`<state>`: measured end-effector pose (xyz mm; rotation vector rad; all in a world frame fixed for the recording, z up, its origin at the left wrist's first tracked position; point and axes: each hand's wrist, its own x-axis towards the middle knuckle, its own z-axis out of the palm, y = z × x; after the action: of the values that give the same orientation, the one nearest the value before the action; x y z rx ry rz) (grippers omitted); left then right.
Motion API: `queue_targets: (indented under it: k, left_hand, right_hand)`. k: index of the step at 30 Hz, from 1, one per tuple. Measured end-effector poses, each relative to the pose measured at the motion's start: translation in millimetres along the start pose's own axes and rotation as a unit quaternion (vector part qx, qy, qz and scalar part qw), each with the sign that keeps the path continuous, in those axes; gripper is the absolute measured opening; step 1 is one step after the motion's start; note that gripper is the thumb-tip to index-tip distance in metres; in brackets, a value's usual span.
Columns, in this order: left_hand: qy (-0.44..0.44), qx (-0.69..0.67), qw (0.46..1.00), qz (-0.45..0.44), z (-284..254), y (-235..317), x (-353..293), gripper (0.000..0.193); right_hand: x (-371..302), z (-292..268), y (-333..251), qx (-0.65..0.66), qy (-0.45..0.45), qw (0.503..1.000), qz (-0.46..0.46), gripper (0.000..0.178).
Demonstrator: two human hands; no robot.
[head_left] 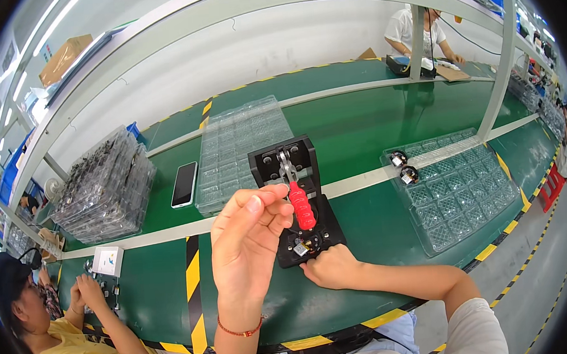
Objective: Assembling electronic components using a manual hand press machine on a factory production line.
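A black toggle clamp fixture [329, 223] with a red ribbed handle [302, 206] stands on the green bench in front of me. My left hand [245, 235] is raised just left of that handle. Its fingers are loosely bent, and the thumb tip is apart from the index finger; I see nothing between them. The fingertips come close to the handle, and I cannot tell whether they touch it. A small round black part with a silvery piece [301, 248] sits at the fixture's base. My right hand [334, 267] is closed at the base's front right edge, its fingertips partly hidden.
Clear compartment trays lie at the back [239, 147] and right [452, 198]; the right one holds two round black parts [403, 167]. A phone [185, 184] and a tall tray stack [103, 189] are to the left. Co-workers sit at left [78, 349] and far right [411, 33]. Shelf posts [502, 63] rise there.
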<state>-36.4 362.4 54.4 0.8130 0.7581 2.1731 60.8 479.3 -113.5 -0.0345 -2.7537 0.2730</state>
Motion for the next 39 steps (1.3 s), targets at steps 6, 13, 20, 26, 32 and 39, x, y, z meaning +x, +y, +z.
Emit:
queue_targets:
  k: [6,13,20,26,32,39]
  left_hand:
    - [-0.028,-0.007,1.0,-0.007,-3,-4,2,0.015]
    - [-0.041,-0.048,0.997,-0.053,-7,-10,4,0.015]
    - [-0.048,-0.003,0.997,-0.064,3,-17,4,0.018]
    - [-0.182,-0.04,0.946,0.267,40,5,-46,0.022]
    - [-0.392,0.033,0.912,0.119,24,39,-41,0.024]
    - [-0.336,0.04,0.94,0.035,32,41,-58,0.023]
  right_hand:
    - [-6,6,9,0.056,0.062,0.995,-0.052,0.035]
    - [-6,5,11,0.066,0.06,0.994,-0.069,0.035]
    - [-9,8,18,0.082,0.074,0.991,-0.082,0.036]
    - [-4,4,9,0.087,0.062,0.99,-0.088,0.034]
    - [-11,2,19,0.08,0.064,0.992,-0.07,0.037]
    - [-5,2,10,0.085,0.057,0.992,-0.078,0.037]
